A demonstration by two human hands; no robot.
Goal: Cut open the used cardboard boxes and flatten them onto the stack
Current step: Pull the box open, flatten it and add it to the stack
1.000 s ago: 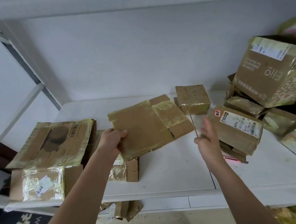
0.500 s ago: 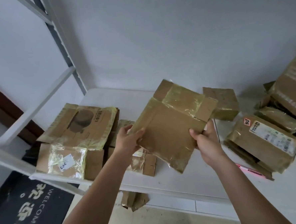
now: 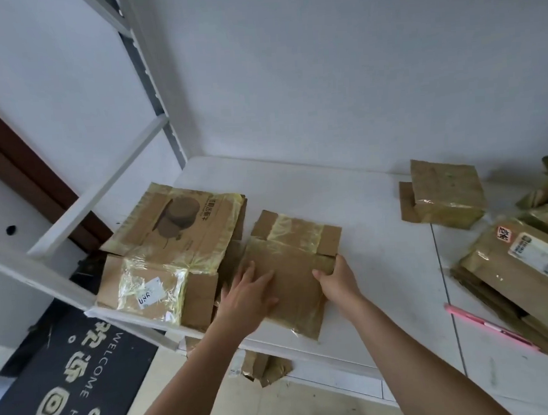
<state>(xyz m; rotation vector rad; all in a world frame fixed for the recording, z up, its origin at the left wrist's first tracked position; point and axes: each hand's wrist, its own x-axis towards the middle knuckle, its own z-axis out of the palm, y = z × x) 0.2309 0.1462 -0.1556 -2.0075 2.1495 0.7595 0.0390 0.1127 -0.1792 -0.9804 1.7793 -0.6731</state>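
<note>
A: Flattened box (image 3: 297, 270) status?
B: Flat on worktop (image 3: 380, 233), under both hands. Left hand (image 3: 250, 292) fingers straight, pressing it. Right hand (image 3: 338, 280) fingers curled over its right edge.
A: Stack (image 3: 172, 245)?
B: Just left of left fingers. Taped boxes (image 3: 523, 266) well right, contents not visible.

Brown flattened box (image 3: 289, 270) with yellowish tape, white table (image 3: 380, 233), pink knife (image 3: 491, 327), black doormat (image 3: 62, 380).
</note>
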